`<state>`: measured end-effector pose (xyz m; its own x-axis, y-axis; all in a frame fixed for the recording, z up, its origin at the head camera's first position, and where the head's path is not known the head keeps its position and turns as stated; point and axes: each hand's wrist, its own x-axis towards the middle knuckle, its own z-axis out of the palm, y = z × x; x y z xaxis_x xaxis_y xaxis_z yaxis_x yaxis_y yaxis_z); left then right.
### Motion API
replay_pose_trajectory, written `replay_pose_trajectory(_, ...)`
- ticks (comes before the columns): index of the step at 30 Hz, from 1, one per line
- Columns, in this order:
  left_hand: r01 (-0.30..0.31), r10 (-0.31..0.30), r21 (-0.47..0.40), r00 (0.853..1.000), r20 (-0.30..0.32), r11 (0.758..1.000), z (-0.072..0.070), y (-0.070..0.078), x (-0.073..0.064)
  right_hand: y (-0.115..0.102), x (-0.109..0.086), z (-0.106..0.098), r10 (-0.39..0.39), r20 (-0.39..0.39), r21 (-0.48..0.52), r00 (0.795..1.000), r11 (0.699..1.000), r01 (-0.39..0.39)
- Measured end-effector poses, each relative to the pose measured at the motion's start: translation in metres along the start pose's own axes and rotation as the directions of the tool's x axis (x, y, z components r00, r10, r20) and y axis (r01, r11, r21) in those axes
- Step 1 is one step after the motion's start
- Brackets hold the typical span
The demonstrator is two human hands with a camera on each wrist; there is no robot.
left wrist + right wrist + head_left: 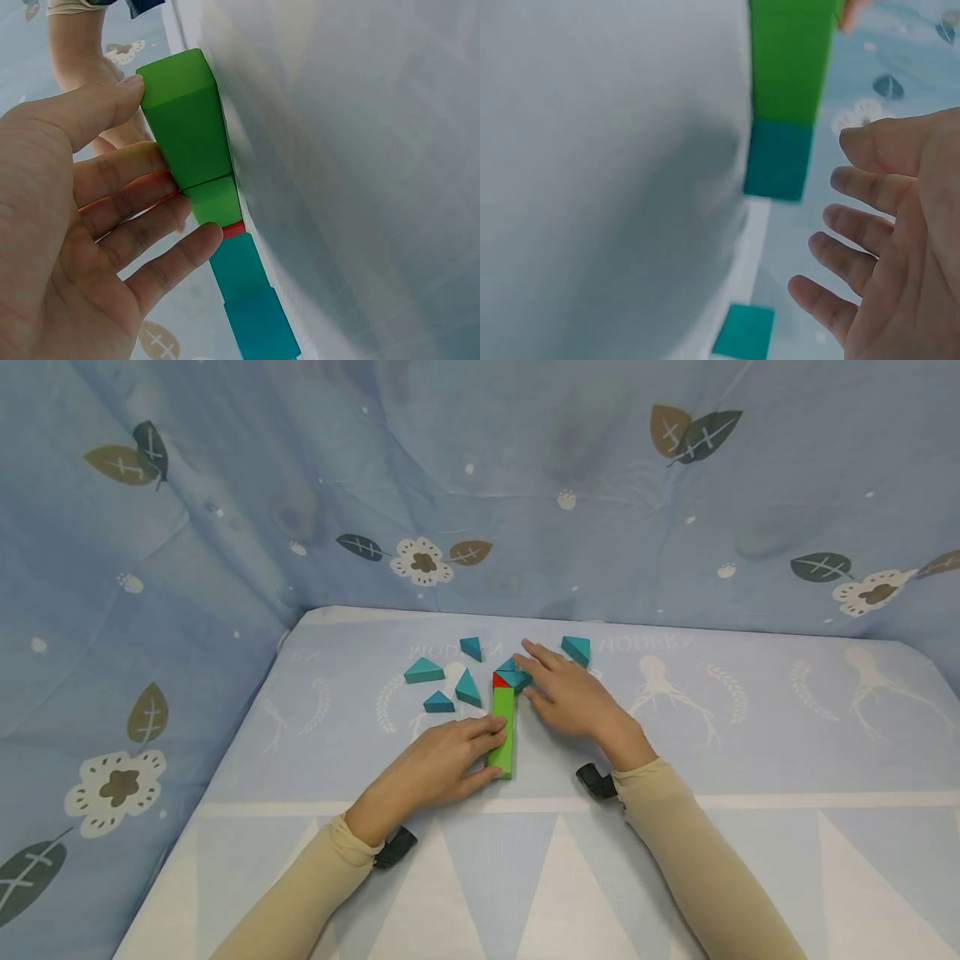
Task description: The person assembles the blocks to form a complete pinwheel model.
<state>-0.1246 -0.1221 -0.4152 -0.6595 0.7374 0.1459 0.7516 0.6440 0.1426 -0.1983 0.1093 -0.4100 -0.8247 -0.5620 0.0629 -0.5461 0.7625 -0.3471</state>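
Observation:
Two green blocks [507,756] lie end to end in a line on the table. At their far end sit a small red triangular block [499,681] and teal triangular blocks [514,677], close together. My left hand [448,758] rests along the left side of the green blocks, its thumb near the near end and its fingers nearly straight in the left wrist view. To the right of the teal pieces is my right hand [573,697], fingers spread. In the right wrist view it holds nothing and stands apart from the teal block [778,159].
Left of the line lie several loose teal triangular blocks [424,671]. Another teal block [577,649] is behind the right hand. A patterned cloth covers the table [720,760], and a blue curtain [525,485] hangs at the back and left.

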Motion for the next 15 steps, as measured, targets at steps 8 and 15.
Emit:
replay_pose_trajectory(8, -0.006, 0.006, -0.007, 1.000, -0.006, 1.000, 0.000, 0.001, 0.000, 0.033, -0.009, -0.026, 0.108, -0.044, 0.057, 0.993, 0.993, -0.105)
replay_pose_trajectory(15, -0.002, 0.002, -0.012, 1.000, -0.002, 1.000, 0.001, 0.000, -0.001, 0.059, -0.019, -0.041, 0.138, -0.008, 0.119, 0.990, 0.983, -0.136)
